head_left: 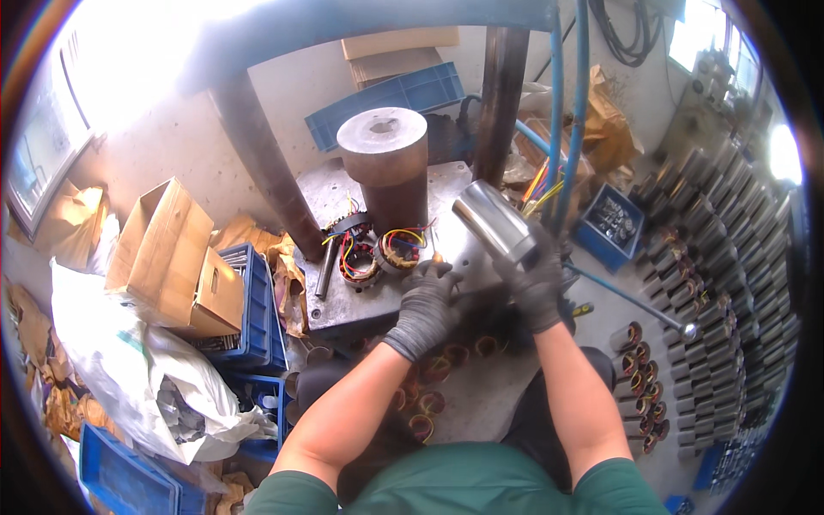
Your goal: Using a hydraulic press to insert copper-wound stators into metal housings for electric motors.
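My right hand point(534, 283), in a dark grey glove, grips a shiny hollow-looking metal cylinder point(493, 221), held tilted beside the press plate. It is slightly blurred. My left hand point(425, 313), gloved too, is at the front edge of the steel plate point(330, 311) with fingers curled. At its fingertips is a thin tool with a tan end point(438, 257); whether the fingers grip it is unclear. On the plate sit two wound stator cores, a left one point(359, 273) and a right one point(398, 264), with coloured wires. A dark metal rod point(326, 268) lies left of them.
A thick round metal block point(383, 142) stands on the plate between two press columns point(266, 163). Rows of metal cylinders point(712, 343) fill the right floor. A blue rod with a ball end point(639, 300) juts out there. Cardboard boxes point(163, 253) and blue crates point(249, 330) stand left.
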`<state>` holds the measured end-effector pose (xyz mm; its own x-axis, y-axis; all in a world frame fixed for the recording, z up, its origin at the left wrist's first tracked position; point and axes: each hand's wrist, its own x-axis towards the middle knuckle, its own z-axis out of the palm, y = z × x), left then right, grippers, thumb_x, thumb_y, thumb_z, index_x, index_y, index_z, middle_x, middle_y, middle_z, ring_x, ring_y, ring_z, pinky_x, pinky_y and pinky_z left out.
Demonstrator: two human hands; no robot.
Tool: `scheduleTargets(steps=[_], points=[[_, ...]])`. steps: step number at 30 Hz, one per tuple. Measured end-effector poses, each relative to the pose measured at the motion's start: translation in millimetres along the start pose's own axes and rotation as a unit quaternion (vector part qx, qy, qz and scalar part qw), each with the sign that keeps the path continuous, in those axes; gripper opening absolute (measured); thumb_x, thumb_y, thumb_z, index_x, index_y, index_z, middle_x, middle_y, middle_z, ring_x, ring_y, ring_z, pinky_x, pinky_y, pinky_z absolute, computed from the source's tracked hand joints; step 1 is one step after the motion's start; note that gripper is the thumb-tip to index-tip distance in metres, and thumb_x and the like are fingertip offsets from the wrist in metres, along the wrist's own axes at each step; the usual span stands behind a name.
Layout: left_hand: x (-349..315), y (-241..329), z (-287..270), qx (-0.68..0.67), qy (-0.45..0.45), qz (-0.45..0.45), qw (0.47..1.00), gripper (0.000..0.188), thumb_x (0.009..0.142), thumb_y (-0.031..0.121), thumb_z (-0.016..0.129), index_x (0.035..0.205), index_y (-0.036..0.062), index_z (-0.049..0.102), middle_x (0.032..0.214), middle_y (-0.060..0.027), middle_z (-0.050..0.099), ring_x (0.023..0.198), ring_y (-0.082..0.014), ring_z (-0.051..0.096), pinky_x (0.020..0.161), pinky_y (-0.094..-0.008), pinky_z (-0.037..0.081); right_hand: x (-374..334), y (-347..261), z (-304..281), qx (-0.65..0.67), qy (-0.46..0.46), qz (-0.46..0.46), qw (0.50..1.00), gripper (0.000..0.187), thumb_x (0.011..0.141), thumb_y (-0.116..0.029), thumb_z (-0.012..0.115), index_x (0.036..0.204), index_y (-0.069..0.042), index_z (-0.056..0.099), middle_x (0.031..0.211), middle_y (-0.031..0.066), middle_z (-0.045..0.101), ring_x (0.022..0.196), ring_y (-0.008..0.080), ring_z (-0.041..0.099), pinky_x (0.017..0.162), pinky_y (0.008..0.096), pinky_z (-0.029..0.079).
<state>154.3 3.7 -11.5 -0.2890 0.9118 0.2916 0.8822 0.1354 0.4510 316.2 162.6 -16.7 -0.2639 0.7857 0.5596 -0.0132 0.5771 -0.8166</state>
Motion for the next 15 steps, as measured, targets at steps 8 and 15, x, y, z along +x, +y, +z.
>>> scheduleTargets(steps=[8,15], points=[[1.1,3.6,-1.8,-0.004,0.002,-0.010,1.000,0.051,0.086,0.041,0.080,0.125,0.0092,0.072,0.139,-0.0144,0.060,0.136,-0.0357,0.049,0.117,-0.0519,0.037,-2.9,27.5,1.5,-0.143,-0.104,0.011,0.984,0.071,0.076,-0.032,0.091,0.136,-0.009,0.062,0.121,0.0173,0.057,0.109,0.0295,0.064,0.095,0.0396,0.056],[-0.3,6.0,0.2,-0.030,0.032,0.000,0.999,0.048,0.085,0.035,0.081,0.125,0.0093,0.072,0.135,-0.0162,0.062,0.135,-0.0375,0.050,0.115,-0.0517,0.039,-8.4,-13.7,-19.9,-0.231,-0.048,0.040,0.971,0.081,0.069,-0.033,0.091,0.140,-0.007,0.063,0.120,0.0203,0.060,0.106,0.0320,0.067,0.091,0.0428,0.056]])
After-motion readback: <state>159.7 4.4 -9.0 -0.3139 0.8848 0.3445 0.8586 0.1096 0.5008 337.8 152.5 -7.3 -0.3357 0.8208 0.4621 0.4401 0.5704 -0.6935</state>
